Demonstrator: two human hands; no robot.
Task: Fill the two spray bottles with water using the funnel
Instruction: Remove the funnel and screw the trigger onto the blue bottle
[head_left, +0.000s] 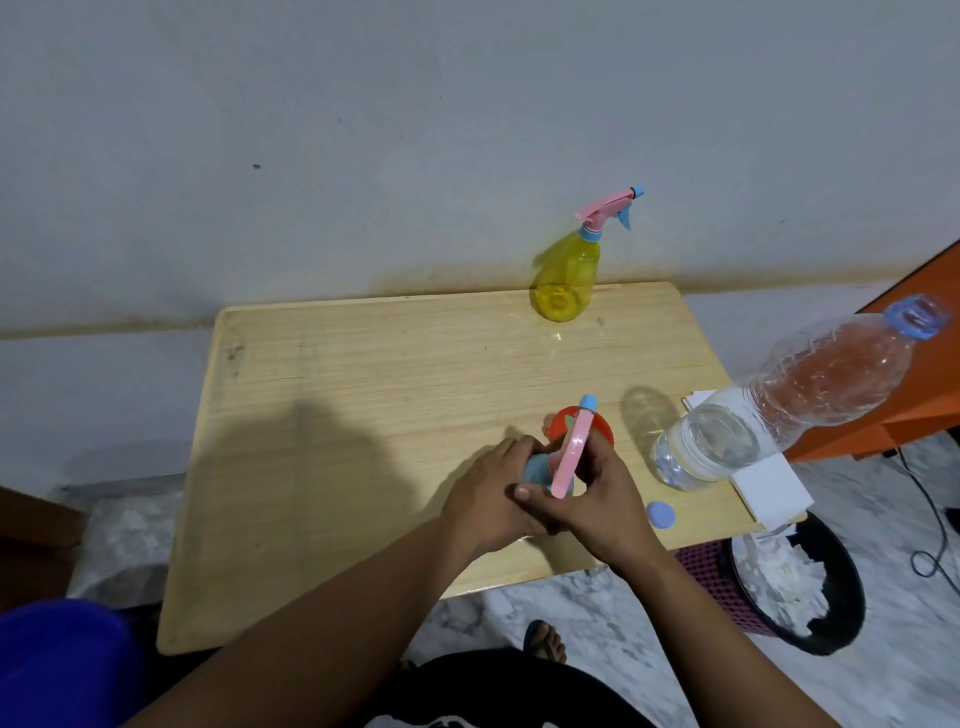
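While your left hand (485, 486) steadies the collar and your right hand (597, 493) fingers pinch the pink-and-blue trigger spray head (571, 452) at lower centre, you seem to be screwing or unscrewing it. Next, likely turn to the yellow translucent spray bottle (569, 275), capped at the bench's (363, 405) far edge.

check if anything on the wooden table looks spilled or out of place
Mostly tidy. The small round blue cap lies loose near the table's front right edge, off the open clear plastic water bottle. A faint wet-looking mark shows beside the yellow spray bottle.
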